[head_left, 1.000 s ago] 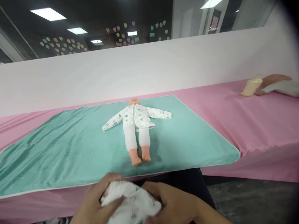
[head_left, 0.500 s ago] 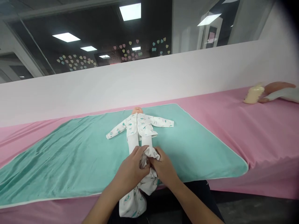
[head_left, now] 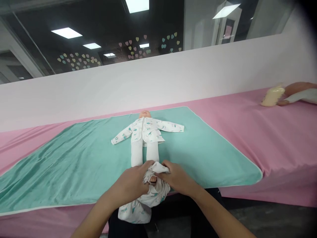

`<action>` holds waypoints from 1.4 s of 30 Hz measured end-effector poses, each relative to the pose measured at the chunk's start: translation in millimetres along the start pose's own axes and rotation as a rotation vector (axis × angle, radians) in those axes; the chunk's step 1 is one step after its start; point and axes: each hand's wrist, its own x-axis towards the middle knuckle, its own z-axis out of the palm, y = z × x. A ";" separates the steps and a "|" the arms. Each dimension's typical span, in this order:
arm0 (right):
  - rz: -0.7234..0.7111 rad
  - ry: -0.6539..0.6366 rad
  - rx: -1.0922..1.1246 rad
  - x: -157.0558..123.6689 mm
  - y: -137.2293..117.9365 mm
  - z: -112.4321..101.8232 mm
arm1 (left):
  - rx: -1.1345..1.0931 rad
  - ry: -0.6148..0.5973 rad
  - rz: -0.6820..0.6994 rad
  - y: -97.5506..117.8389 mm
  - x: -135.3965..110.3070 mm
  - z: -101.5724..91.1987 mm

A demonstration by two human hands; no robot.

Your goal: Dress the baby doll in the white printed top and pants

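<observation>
A baby doll [head_left: 145, 137] lies on its back on a teal mat [head_left: 74, 165], dressed in a white printed jacket and white leggings. My left hand [head_left: 131, 185] and my right hand [head_left: 177, 178] both grip a bunched white printed garment [head_left: 146, 201] at the doll's feet. A bit of one foot shows inside the gathered opening between my hands. The rest of the garment hangs over the mat's near edge toward me.
The mat lies on a long table with a pink cover [head_left: 260, 132], backed by a white wall panel [head_left: 148, 82]. At the far right lie a cream bottle [head_left: 272, 96] and part of another doll [head_left: 299, 92].
My hands rose from below the table edge with the bunched garment and came to the doll's feet. Now the opening sits around the feet.
</observation>
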 end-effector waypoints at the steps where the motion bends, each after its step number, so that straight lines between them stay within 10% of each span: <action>1: -0.002 -0.007 0.021 0.1 0.0 -0.8 | 0.004 -0.003 0.001 1.6 0.2 0.1; 19: -0.059 -0.089 0.525 4.5 10.2 -9.4 | -0.693 0.039 0.031 -0.5 27.0 4.3; 27: -0.194 -0.061 0.138 30.6 -2.2 -39.6 | -0.559 0.166 0.056 -1.3 27.9 -4.8; 33: -0.153 -0.145 0.403 54.4 6.7 -38.1 | -0.453 0.350 0.027 -1.7 45.3 -6.9; 42: -0.128 -0.393 0.316 109.6 30.3 -69.0 | -0.647 -0.209 0.076 -14.2 61.1 -55.0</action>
